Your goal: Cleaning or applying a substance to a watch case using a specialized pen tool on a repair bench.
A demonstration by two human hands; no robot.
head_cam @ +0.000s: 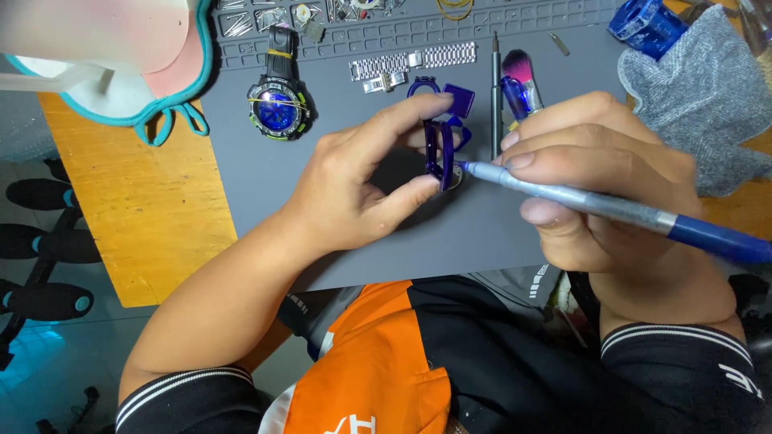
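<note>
My left hand point(362, 181) pinches a translucent purple watch case piece point(439, 153) on edge between forefinger and thumb, just above the grey work mat point(265, 185). My right hand point(599, 185) grips a silver and blue screwdriver point(611, 207) like a pen, its tip touching the right side of the purple piece. Two more purple parts point(450, 98) lie on the mat just behind my left forefinger.
A black watch with a blue dial point(278, 108) lies at the mat's back left, a steel bracelet point(412, 63) and a thin screwdriver point(496, 88) behind the hands. A pink-tipped brush point(521, 80), grey cloth point(704, 92), blue box point(647, 24) and parts tray point(386, 28) surround them.
</note>
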